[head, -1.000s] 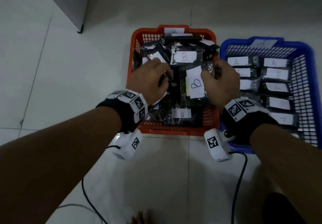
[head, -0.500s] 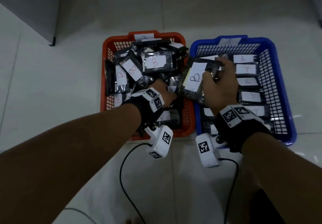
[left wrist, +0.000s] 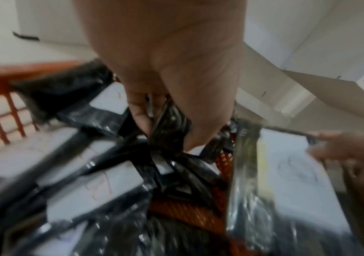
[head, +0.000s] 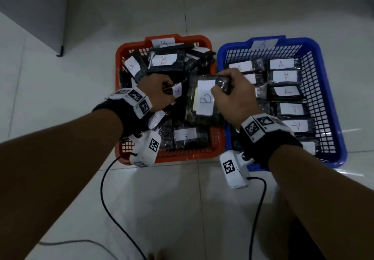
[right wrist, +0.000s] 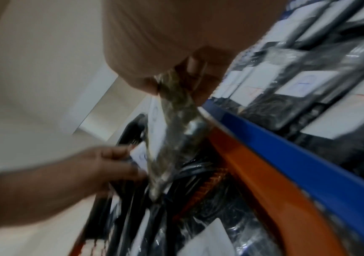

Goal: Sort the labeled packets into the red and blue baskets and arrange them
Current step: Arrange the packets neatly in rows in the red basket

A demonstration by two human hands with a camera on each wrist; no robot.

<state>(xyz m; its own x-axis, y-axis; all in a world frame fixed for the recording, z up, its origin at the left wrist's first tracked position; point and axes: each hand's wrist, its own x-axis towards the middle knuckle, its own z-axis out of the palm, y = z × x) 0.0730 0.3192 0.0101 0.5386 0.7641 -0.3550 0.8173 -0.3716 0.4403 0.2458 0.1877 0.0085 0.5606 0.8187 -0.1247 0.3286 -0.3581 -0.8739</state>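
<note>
The red basket (head: 121, 61), tagged B, holds a loose heap of black packets with white B labels. The blue basket (head: 327, 89), tagged A, holds neat rows of A packets (head: 285, 76). My right hand (head: 220, 85) pinches the top edge of a large B packet (head: 204, 102), which hangs over the right side of the red basket. The right wrist view shows that packet (right wrist: 176, 112) edge-on beside the blue rim (right wrist: 286, 147). My left hand (head: 170, 91) grips a smaller black packet (head: 178, 90) in the heap, also seen in the left wrist view as a crumpled packet (left wrist: 167, 124).
Both baskets stand side by side on a pale tiled floor (head: 182, 209). Two black cables (head: 103, 189) trail from the wrist cameras toward me. A grey cabinet corner (head: 58, 51) stands at the far left.
My right hand has carried the B packet leftward from the baskets' shared edge to above the red basket. My left hand has risen from the heap holding a small packet.
</note>
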